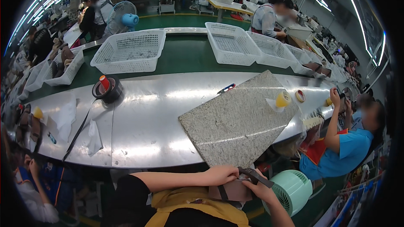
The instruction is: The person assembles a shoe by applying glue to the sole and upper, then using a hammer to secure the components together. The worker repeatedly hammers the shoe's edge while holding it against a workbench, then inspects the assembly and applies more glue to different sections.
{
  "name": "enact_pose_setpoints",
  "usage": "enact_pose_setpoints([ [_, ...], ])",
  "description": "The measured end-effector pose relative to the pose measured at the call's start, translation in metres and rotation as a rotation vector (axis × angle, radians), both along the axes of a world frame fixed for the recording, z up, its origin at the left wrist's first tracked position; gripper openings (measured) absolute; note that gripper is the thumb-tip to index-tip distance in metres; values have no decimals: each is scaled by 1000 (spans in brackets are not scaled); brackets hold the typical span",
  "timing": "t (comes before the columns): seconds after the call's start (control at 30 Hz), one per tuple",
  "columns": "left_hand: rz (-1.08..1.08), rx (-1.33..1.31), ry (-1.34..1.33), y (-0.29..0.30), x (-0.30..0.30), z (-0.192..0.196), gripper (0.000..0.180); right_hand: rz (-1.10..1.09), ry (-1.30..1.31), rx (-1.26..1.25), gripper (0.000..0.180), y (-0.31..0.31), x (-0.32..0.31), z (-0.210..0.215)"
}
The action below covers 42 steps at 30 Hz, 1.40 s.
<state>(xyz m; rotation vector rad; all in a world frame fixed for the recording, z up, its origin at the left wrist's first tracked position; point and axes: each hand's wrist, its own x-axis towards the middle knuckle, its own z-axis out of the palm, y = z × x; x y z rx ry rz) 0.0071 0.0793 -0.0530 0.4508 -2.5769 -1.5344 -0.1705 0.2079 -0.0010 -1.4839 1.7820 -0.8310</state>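
Close to my body, below the table's front edge, both hands work on a pinkish-brown piece [237,191] with dark straps. A dark brown strap [257,177] bends across between the hands. My left hand [224,175] is closed at the strap's left end, above the pink piece. From the right, my right hand [261,188] is closed around the piece and the strap; some of its fingers are hidden. What the whole item is I cannot make out. Over my lap lies a yellow apron [189,201].
Ahead lies a speckled stone slab [240,120] on the metal table [147,122], bearing a yellow roll [283,98]. A black tape roll [107,90] stands left. White baskets [130,52] line the far side. A mint-green fan [291,191] is beside my right hand; a co-worker [343,149] sits right.
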Motion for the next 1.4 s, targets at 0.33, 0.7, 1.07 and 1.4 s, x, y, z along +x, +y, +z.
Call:
enact_pose_setpoints([
  [0.33, 98, -473, 154, -4, 1, -7, 13, -40, 22, 168, 17, 10, -4, 19],
  [0.7, -115, -516, 272, -20, 12, -5, 22, 1, 156, 73, 19, 10, 4, 19],
  [1.07, -216, -784, 399, -26, 14, -10, 31, 82, -39, 198, 25, 7, 5, 26],
  [1.4, -81, -572, 323, -30, 15, -10, 26, 168, 145, 182, 20, 0, 15, 25],
])
